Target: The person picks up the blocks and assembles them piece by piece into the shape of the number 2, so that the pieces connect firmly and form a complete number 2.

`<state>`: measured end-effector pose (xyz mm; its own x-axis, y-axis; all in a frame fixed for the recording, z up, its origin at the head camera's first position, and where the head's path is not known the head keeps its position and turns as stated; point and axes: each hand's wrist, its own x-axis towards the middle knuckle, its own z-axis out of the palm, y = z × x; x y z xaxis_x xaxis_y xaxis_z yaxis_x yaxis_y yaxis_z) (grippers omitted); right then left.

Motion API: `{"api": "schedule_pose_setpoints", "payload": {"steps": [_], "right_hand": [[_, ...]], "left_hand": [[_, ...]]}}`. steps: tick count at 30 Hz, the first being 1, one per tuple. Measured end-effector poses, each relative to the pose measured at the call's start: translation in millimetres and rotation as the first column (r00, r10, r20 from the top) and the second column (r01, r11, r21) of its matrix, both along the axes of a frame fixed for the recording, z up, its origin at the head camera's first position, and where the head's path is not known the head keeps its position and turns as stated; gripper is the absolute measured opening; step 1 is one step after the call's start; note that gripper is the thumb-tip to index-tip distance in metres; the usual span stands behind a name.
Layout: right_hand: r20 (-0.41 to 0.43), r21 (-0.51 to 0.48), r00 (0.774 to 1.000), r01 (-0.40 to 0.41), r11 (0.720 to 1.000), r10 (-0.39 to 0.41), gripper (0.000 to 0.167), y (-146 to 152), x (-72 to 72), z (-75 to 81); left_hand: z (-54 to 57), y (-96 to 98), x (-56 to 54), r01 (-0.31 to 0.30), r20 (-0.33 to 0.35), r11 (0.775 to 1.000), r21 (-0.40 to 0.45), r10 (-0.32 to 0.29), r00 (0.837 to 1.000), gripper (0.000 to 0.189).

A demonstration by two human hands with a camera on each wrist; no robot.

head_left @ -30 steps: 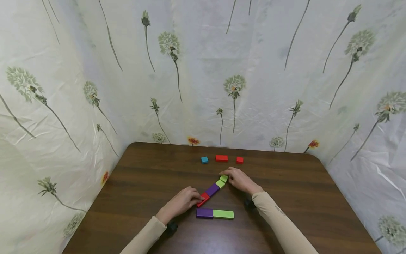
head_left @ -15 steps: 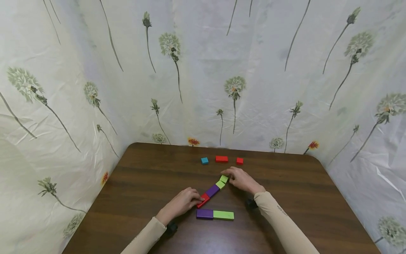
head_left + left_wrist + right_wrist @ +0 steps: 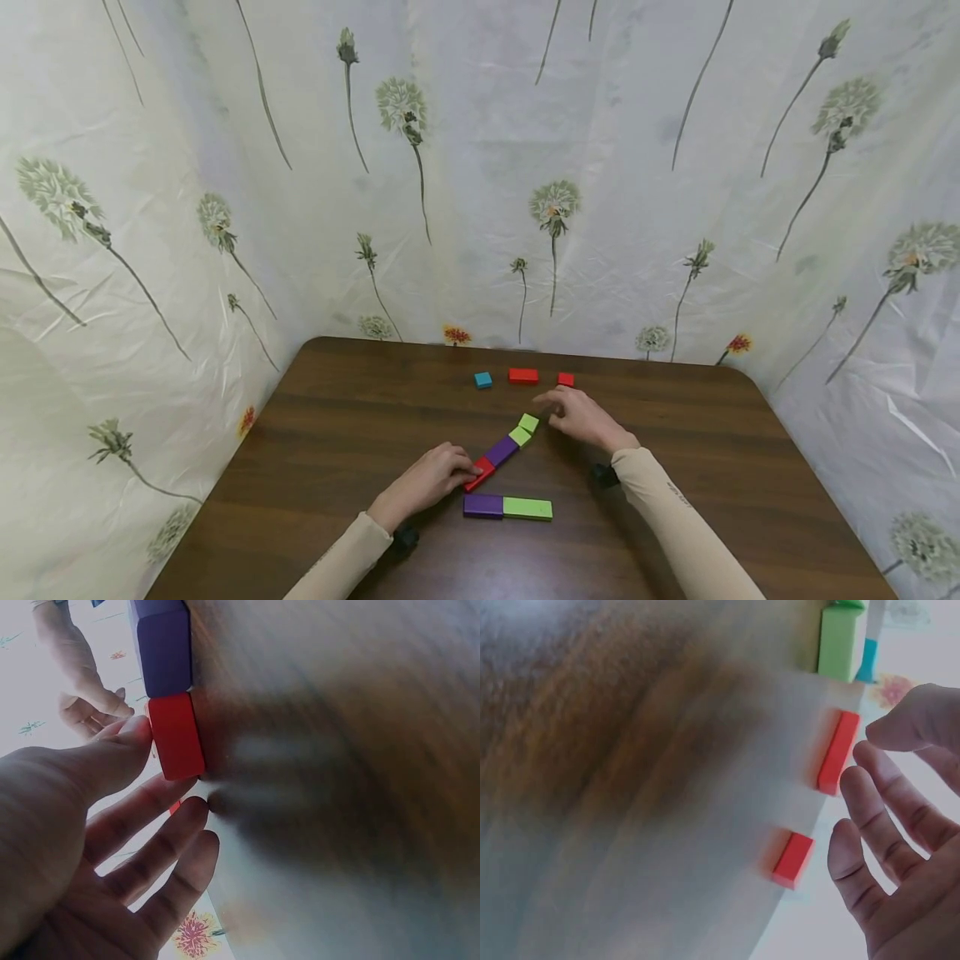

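A slanting row of blocks lies on the wooden table: a red block [image 3: 480,473], a purple block [image 3: 502,452], and two small green blocks, the nearer one [image 3: 520,436] and the farther one [image 3: 529,423], set at a slight angle to each other. My left hand [image 3: 431,479] pinches the red block at the row's near end; in the left wrist view the thumb [image 3: 135,742] touches it and the index finger reaches its far side. My right hand [image 3: 585,415] hovers right of the green end, holding nothing, its fingers loosely bent in the right wrist view.
Nearer me, a purple block [image 3: 483,506] and a long green block [image 3: 528,508] lie end to end. Toward the back edge are a small blue block [image 3: 483,380], a longer red block [image 3: 523,376] and a small red block [image 3: 566,379]. A floral curtain [image 3: 465,167] surrounds the table.
My right hand has moved away from the far green block, to the right and slightly back. My left hand stays on the red block, and the row has not visibly shifted.
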<state>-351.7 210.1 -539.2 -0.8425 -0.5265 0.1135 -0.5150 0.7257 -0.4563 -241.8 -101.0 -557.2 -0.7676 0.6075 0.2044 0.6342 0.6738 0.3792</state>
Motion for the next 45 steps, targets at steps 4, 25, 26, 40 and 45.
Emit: {"api": "schedule_pose_setpoints", "payload": {"steps": [4,25,26,40,45], "right_hand": [[0.016,-0.016,1.0,0.004,1.0,-0.004,0.037,3,-2.9,3.4],[0.005,-0.141,0.999,0.052,0.989,-0.052,0.035,34,-19.2,17.1],[0.013,-0.146,0.998,0.06,0.987,-0.059,0.035,36,-19.6,19.2],[0.079,-0.204,0.989,0.139,0.969,-0.125,0.036,48,-28.3,21.7],[0.089,-0.214,0.986,0.158,0.964,-0.142,0.035,51,-30.4,18.8]], "left_hand": [[0.7,-0.5,0.4,-0.003,0.004,1.0,-0.001,0.003,1.0,0.015],[0.5,0.4,1.1,0.001,0.01,1.0,0.01,-0.001,1.0,0.015],[0.4,0.5,1.0,0.001,0.01,1.0,0.011,-0.001,1.0,0.015],[1.6,0.1,0.9,-0.006,0.008,1.0,0.017,0.006,1.0,0.015],[2.1,-0.2,0.7,-0.005,0.013,1.0,0.02,0.004,1.0,0.016]]}}
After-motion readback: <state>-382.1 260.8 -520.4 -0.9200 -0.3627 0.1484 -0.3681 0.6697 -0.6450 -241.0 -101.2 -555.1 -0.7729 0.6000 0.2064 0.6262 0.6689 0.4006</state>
